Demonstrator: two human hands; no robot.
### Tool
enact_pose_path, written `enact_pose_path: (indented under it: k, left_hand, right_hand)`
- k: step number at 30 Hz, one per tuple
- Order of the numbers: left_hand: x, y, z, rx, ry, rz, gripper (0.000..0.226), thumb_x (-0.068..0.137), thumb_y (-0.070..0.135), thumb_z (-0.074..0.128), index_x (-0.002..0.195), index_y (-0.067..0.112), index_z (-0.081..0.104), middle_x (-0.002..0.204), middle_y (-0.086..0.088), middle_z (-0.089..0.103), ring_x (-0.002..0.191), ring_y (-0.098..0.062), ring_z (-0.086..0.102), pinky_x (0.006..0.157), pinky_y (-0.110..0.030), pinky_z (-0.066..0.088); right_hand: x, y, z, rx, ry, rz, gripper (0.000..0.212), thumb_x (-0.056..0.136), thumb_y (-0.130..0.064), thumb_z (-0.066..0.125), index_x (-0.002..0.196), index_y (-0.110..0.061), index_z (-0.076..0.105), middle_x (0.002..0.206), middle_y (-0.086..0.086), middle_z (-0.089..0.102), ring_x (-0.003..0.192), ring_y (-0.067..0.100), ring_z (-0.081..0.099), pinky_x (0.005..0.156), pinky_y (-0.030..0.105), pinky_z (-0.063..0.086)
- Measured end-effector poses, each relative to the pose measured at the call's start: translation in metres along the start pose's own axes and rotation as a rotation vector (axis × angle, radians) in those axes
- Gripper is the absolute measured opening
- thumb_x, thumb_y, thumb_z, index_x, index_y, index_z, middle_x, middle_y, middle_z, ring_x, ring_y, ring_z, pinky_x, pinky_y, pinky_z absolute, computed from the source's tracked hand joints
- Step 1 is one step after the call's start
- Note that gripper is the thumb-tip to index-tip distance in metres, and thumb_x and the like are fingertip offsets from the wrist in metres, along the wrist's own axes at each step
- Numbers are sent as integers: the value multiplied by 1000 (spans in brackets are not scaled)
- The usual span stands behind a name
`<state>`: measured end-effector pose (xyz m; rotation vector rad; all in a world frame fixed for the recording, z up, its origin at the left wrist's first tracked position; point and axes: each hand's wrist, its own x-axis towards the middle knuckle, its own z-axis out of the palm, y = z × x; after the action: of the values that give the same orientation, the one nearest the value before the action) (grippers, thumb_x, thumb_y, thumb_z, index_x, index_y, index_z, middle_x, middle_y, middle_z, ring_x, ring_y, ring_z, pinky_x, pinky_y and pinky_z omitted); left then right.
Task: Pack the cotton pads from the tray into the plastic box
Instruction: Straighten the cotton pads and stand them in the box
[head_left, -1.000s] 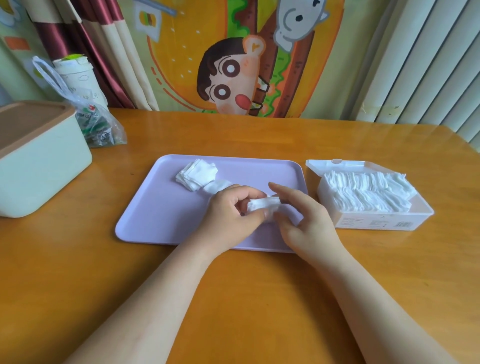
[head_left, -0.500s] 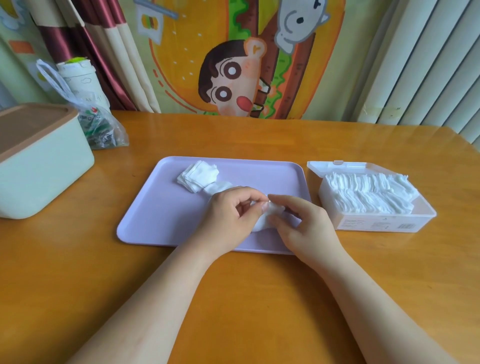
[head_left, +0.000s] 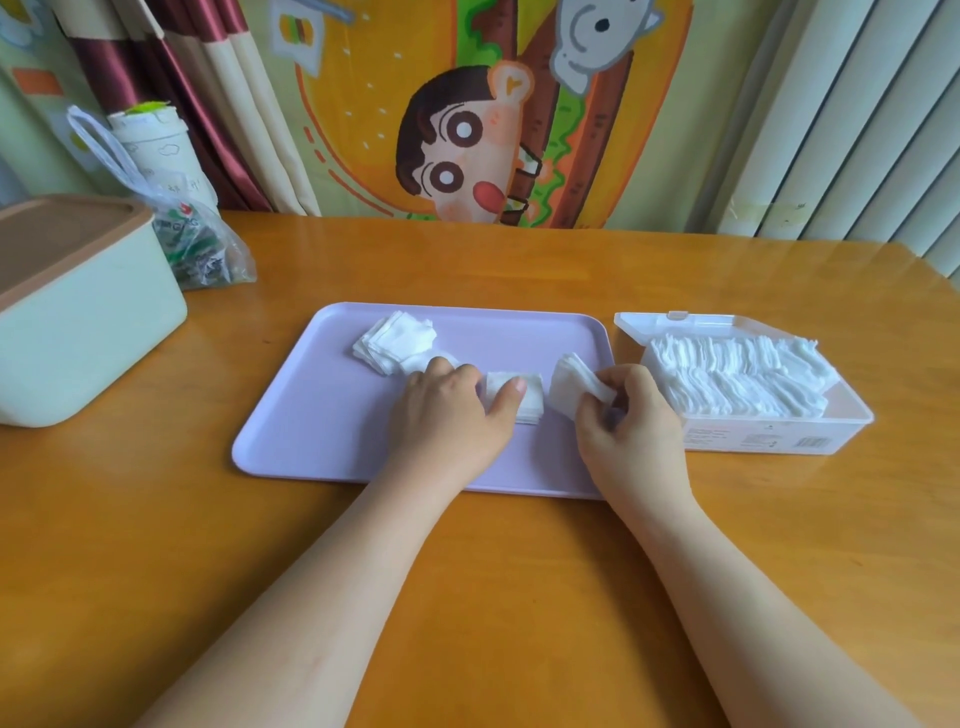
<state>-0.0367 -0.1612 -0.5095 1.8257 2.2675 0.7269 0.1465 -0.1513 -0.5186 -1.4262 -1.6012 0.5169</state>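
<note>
Pads split between my two hands, over the tray

My right hand (head_left: 628, 421) pinches a small bunch of cotton pads (head_left: 571, 382), lifted on edge above the right end of the purple tray (head_left: 311, 415), close to the open plastic box (head_left: 779, 439) of packed pads just right of the tray. My left hand (head_left: 452, 415) lies beside it, thumb (head_left: 506, 397) pressed flat on a middle stack (head_left: 527, 402) lying on the tray; its other fingers bend down out of sight, so I cannot tell whether they grasp anything. A loose pile (head_left: 397, 340) sits at the tray's far side, just beyond my left knuckles. On the desk (head_left: 467, 597), well to the left, stand a tissue box (head_left: 78, 312) and a bag (head_left: 202, 249).
</note>
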Motion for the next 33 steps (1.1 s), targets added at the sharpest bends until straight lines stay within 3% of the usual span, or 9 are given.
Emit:
enact_pose_path:
  k: [5,10,12,14,16,18,21,25,33]
  left_hand:
    - [-1,6,0,75,-52,-20,40,93,66,54,97,26,59,111,0,58,109,-30,54,88,-41,50]
    - [-7,6,-8,-199,-47,-45,25,88,44,71,98,30,52,92,12,60,94,-13,53,91,-37,38]
    - [-8,1,-9,-360,-59,-78,31,85,33,75,106,33,52,93,13,63,89,-2,58,96,-39,42]
    - [-9,-4,-9,-516,-62,-76,47,82,26,76,120,42,52,98,14,64,96,-8,62,100,-40,48]
    - [-11,-5,-13,-636,-65,-36,59,83,19,78,132,42,55,102,15,63,99,-7,62,93,-26,50]
    - [-14,-5,-18,-724,-51,24,44,84,10,80,119,35,69,99,17,68,93,1,62,84,-15,48]
    - [-17,-4,-22,-864,-152,71,27,83,5,82,97,27,77,98,13,78,97,-11,71,93,-31,57]
    - [-20,-3,-20,-862,-339,87,22,89,2,77,103,18,78,104,1,81,106,-23,75,104,-48,56]
    - [-17,-1,-12,-816,-287,105,31,94,0,71,110,26,75,105,7,77,100,-15,73,97,-34,59]
  right_hand:
    - [0,0,0,15,-12,12,12,95,-15,63,104,-22,59,89,-20,61,93,-6,56,75,22,40]
    - [1,-1,0,18,-19,23,12,95,-17,63,104,-24,59,91,-18,62,91,-5,57,71,15,42]
    - [1,-1,0,25,-20,21,13,95,-16,63,103,-25,58,91,-17,62,90,-5,56,67,7,41]
    - [0,-2,-1,30,-16,18,14,95,-14,63,102,-25,58,90,-18,61,89,-6,55,68,4,40]
    - [0,-3,-1,38,-13,23,15,95,-14,63,102,-26,58,89,-19,61,89,-6,55,68,3,40]
    - [0,-2,-1,43,-14,28,16,95,-15,65,102,-28,58,91,-20,62,89,-5,57,68,3,40]
    - [1,-2,-2,90,-37,67,14,94,-18,69,101,-30,64,93,-21,68,88,-2,64,69,7,43]
    - [3,-2,-6,179,-126,115,16,91,-16,75,101,-29,74,92,-20,75,89,-9,68,72,8,47]
    - [2,-3,-12,271,-334,81,26,96,-12,69,115,-26,79,103,-16,80,97,-4,72,79,9,52]
